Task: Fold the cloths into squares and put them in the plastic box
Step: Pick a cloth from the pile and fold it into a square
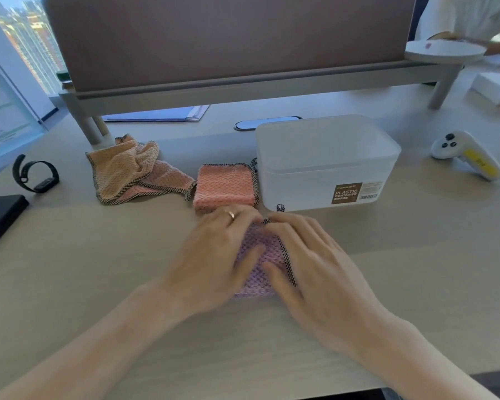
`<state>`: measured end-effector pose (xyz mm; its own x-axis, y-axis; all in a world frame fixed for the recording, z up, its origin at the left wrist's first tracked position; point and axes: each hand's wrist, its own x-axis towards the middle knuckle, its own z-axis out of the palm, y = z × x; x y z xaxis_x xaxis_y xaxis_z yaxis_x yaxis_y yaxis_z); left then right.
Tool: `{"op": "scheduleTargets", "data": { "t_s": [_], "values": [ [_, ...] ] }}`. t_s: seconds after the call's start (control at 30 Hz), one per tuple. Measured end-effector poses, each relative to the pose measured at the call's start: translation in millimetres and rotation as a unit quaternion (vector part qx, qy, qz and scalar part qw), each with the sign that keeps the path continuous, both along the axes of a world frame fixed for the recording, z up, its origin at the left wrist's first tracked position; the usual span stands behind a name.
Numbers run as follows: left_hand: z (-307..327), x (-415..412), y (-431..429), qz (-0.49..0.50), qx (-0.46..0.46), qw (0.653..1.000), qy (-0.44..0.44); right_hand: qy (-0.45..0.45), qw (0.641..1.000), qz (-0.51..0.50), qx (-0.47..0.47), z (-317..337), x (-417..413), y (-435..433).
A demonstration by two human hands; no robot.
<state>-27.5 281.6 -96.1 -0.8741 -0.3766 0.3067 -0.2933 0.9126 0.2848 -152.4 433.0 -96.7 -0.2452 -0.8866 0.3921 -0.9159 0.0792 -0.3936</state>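
Both hands lie flat and open on the purple cloth (pixel 260 255), which rests on the table (pixel 98 269) in front of the plastic box (pixel 324 163). The left hand (pixel 217 261) and the right hand (pixel 315 264) hide most of this cloth, so its full shape cannot be told; only the middle strip and a checked edge show. A folded pink cloth (pixel 225 184) touches the left wall of the box. Further left of the box lies a crumpled peach cloth (pixel 133 171). What the box holds is hard to make out.
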Motion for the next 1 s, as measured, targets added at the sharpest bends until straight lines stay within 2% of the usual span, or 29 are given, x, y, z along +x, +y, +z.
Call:
{"op": "scheduleTargets", "data": {
  "t_s": [0.13, 0.23, 0.4, 0.47, 0.53, 0.6, 0.7, 0.8, 1.0],
  "values": [
    [-27, 9, 5, -0.013, -0.024, 0.987, -0.156, 0.021, 0.993, 0.033, 0.115, -8, 4, -25],
    [-31, 8, 4, 0.009, -0.022, 0.986, -0.165, 0.034, 0.982, 0.017, 0.182, -21, -8, -35],
    [-22, 31, -14, 0.054, 0.021, 0.979, -0.196, 0.068, 0.972, -0.001, 0.225, -25, -20, -33],
    [-15, 44, -25, 0.123, 0.068, 0.976, -0.169, 0.067, 0.971, -0.004, 0.230, -25, -19, -33],
    [-9, 48, -29, 0.202, 0.091, 0.971, -0.085, 0.067, 0.971, -0.007, 0.229, -26, -19, -34],
    [-2, 41, -24, 0.239, 0.113, 0.963, -0.056, 0.069, 0.971, -0.010, 0.227, -27, -19, -33],
    [8, 26, -15, 0.240, 0.182, 0.949, -0.097, 0.060, 0.971, -0.011, 0.231, -27, -19, -32],
    [14, 17, -12, 0.217, 0.224, 0.946, -0.088, 0.055, 0.971, -0.012, 0.233, -26, -18, -34],
    [9, 13, 1, 0.171, 0.278, 0.944, 0.042, 0.058, 0.971, -0.011, 0.233, -26, -19, -33]
  ]
}}
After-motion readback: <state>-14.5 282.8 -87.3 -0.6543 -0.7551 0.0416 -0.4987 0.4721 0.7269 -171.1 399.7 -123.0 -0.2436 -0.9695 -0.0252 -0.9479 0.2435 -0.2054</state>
